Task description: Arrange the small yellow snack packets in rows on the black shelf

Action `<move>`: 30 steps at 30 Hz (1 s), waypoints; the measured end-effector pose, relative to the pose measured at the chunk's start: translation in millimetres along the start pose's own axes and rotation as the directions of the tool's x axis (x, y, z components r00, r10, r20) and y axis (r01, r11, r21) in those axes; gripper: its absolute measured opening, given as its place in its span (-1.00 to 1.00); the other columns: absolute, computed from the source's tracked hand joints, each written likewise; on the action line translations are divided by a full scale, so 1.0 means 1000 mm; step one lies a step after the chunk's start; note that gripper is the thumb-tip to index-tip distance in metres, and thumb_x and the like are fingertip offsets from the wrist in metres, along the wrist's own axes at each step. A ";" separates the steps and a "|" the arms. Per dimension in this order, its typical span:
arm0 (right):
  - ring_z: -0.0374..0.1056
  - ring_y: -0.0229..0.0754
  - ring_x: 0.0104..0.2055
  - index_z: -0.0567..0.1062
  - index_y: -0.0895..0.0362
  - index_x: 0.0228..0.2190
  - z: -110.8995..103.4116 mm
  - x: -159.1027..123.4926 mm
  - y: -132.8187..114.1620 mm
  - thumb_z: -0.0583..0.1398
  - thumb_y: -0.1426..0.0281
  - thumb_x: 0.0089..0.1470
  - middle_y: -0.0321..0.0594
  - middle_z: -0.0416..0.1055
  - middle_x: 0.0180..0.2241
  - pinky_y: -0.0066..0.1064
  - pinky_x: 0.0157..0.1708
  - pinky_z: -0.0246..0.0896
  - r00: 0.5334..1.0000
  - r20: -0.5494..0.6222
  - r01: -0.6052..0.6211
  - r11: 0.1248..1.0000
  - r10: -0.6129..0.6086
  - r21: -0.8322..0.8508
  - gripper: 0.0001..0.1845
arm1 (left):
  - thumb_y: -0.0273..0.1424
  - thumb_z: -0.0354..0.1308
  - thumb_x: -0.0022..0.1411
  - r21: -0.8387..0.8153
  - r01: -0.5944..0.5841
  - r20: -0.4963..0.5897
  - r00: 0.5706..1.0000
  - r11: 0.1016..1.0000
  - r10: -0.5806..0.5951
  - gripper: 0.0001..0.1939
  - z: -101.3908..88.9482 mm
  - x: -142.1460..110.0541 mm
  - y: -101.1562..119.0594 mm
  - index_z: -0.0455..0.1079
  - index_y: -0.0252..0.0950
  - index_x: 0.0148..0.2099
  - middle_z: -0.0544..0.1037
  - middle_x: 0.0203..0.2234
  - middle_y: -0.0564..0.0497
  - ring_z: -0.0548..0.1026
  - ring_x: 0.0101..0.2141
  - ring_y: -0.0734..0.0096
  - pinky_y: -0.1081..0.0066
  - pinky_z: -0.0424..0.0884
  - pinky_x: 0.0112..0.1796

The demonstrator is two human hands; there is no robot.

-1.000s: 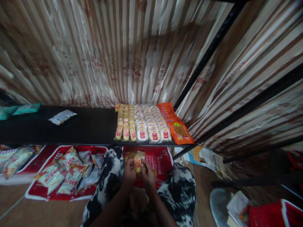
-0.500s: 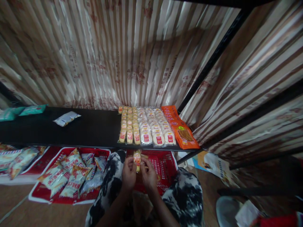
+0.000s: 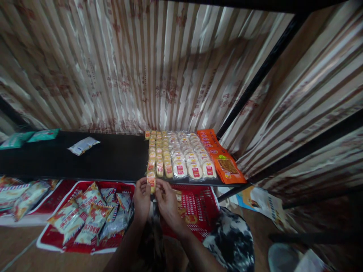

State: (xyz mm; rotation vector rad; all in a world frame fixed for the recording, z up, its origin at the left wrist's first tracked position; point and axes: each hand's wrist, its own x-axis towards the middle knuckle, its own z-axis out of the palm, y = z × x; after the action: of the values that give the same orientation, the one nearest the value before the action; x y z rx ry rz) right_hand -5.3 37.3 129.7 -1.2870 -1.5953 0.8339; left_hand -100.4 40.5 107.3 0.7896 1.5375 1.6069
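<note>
A small yellow wrapped snack [image 3: 151, 182] with a red-and-white label is held upright between my left hand [image 3: 142, 199] and my right hand [image 3: 167, 200]. The fingers of both hands are closed on its sides, just off the front edge of the black shelf [image 3: 119, 158]. Right behind it on the shelf stand rows of like yellow wrapped snacks [image 3: 160, 166]. Beside those are rows of round white wrapped crackers [image 3: 195, 170], then orange snack bags [image 3: 227, 166] at the right end.
Below the shelf, a red basket [image 3: 208, 204] holds a few yellow packets. Another red basket [image 3: 45, 241] at left is full of puffy snack bags [image 3: 93, 223]. A white packet [image 3: 83, 145] and green packets [image 3: 44, 135] lie on the shelf's left part. Black posts [image 3: 263, 71] frame the right side.
Both hands have moved left and up toward the shelf edge with the yellow snack, now in front of the leftmost yellow row. The view has shifted slightly.
</note>
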 end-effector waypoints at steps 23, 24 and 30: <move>0.39 -0.18 -0.11 0.38 0.12 -0.15 0.064 0.081 -0.021 0.08 0.46 0.05 -0.14 0.41 -0.14 -0.36 -0.16 0.35 0.918 0.389 -0.118 0.991 0.083 0.067 -0.72 | -0.37 0.08 0.04 0.223 -0.046 -0.031 0.998 0.974 0.054 -0.70 -0.027 0.095 -0.013 0.33 -0.28 -0.12 0.53 -0.40 -0.02 0.51 -0.40 0.38 0.42 0.42 -0.37; 0.39 -0.18 -0.10 0.38 0.12 -0.16 0.066 0.083 -0.020 0.07 0.45 0.06 -0.14 0.41 -0.14 -0.37 -0.16 0.35 0.915 0.396 -0.128 0.988 0.082 0.091 -0.74 | -0.38 0.07 0.04 0.254 -0.043 -0.028 0.998 0.966 0.051 -0.70 -0.027 0.098 -0.013 0.33 -0.27 -0.11 0.54 -0.39 -0.02 0.51 -0.40 0.39 0.42 0.42 -0.37; 0.40 -0.20 -0.12 0.40 0.13 -0.21 0.076 0.095 -0.010 0.07 0.42 0.08 -0.13 0.40 -0.13 -0.40 -0.17 0.34 0.925 0.369 -0.128 0.988 0.089 0.082 -0.79 | -0.44 0.07 0.02 0.402 -0.002 -0.045 0.999 0.916 0.022 -0.69 -0.023 0.112 -0.015 0.35 -0.26 -0.11 0.55 -0.37 -0.02 0.51 -0.38 0.39 0.44 0.40 -0.34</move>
State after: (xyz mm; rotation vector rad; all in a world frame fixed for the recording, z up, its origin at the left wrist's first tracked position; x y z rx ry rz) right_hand -84.9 129.6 131.5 -1.2031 -1.7491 1.2694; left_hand -176.2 124.2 82.8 0.9851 1.9354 1.3393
